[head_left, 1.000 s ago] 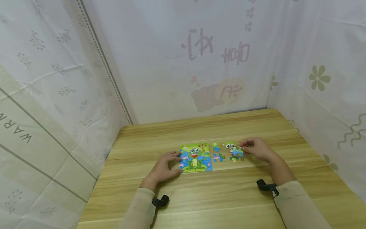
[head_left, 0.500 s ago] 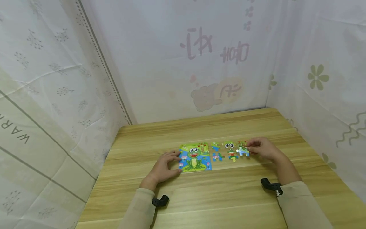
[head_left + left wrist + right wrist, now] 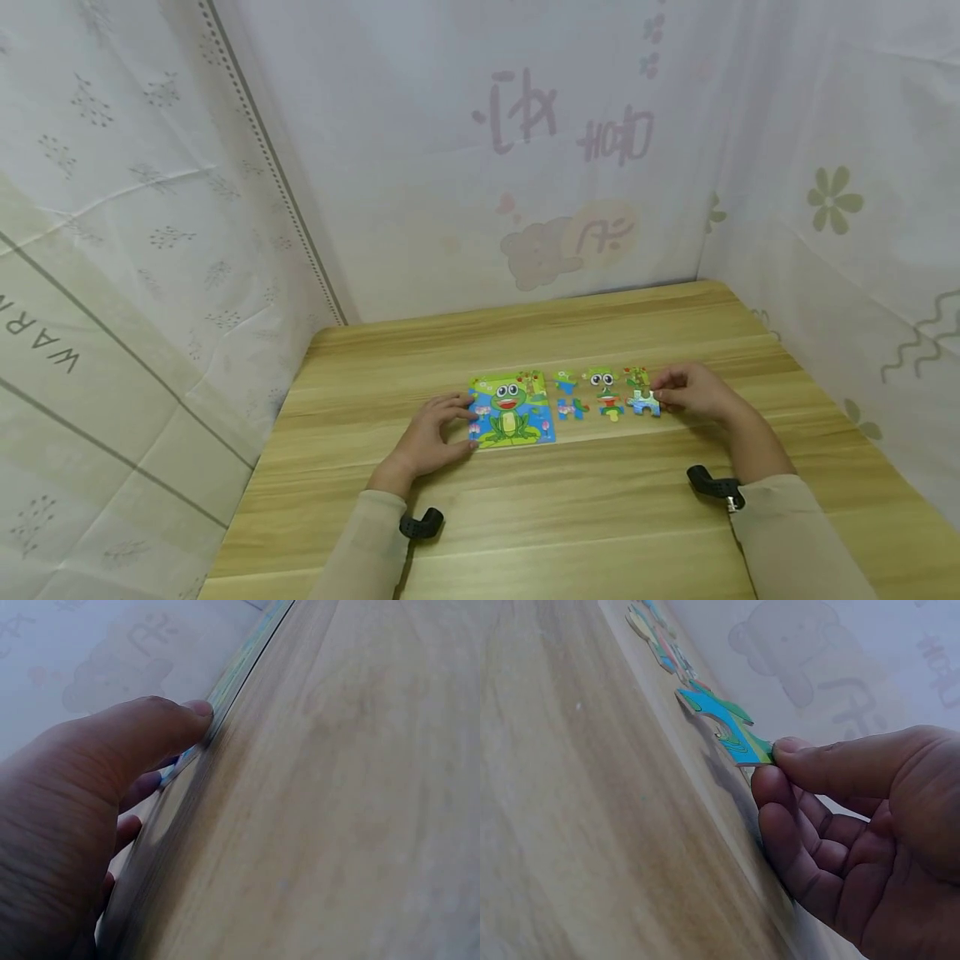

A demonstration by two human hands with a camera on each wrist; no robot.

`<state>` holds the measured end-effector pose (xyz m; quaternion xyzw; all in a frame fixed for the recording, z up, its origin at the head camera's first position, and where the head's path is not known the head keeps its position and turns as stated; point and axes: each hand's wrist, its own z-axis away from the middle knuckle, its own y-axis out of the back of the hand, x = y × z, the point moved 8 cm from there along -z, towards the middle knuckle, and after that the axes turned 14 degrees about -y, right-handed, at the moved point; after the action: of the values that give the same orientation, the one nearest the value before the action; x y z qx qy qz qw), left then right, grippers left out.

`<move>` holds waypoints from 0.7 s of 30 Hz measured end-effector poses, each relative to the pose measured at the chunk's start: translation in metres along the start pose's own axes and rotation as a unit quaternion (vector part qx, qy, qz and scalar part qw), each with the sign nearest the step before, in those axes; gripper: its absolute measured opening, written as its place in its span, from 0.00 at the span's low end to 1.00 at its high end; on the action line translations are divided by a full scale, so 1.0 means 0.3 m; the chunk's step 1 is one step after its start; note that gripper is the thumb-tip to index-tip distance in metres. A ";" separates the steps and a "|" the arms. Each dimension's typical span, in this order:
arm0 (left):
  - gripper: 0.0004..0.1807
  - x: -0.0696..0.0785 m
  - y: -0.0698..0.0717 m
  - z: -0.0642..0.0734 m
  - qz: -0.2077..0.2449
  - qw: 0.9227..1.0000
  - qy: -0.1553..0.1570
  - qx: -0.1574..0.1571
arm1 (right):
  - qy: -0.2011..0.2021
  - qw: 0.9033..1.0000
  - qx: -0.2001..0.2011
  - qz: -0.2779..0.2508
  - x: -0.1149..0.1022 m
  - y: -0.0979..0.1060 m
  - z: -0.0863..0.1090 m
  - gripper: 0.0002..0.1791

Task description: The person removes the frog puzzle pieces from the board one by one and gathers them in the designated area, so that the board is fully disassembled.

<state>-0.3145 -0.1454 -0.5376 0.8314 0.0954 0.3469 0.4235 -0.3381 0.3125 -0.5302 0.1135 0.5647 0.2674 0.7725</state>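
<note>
Piece (image 3: 643,403) shifts right, pinched by right hand (image 3: 693,392), not yet let go; left hand (image 3: 429,433), fingers spread, touches edge of frog board (image 3: 510,410). Other pieces (image 3: 572,409) lie laid out on bench (image 3: 540,525) (gaps showing); joining seems undone.

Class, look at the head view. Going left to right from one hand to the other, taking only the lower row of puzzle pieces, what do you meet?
Left hand → frog picture → pink-flower piece → frog-mouth piece → held puzzle piece → right hand.
</note>
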 end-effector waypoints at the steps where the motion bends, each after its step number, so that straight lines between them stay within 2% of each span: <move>1: 0.24 0.000 0.000 0.000 0.002 1.000 -0.002 0.001 | 0.001 1.000 0.000 0.002 0.002 -0.001 -0.001 0.10; 8: 0.25 -0.001 -0.001 0.002 0.000 1.000 -0.006 0.001 | 0.000 0.999 0.016 0.034 0.016 -0.008 -0.014 0.09; 15: 0.25 -0.003 -0.003 0.004 0.005 1.000 0.009 -0.009 | 0.001 0.999 0.023 0.040 0.011 -0.009 -0.012 0.08; 21: 0.25 -0.007 -0.004 0.004 0.000 1.000 0.009 -0.008 | 0.000 0.999 0.027 0.043 0.009 -0.010 -0.009 0.09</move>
<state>-0.3152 -0.1464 -0.5402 0.8248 0.0965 0.3549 0.4295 -0.3393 0.3111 -0.5347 0.1586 0.5659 0.2851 0.7572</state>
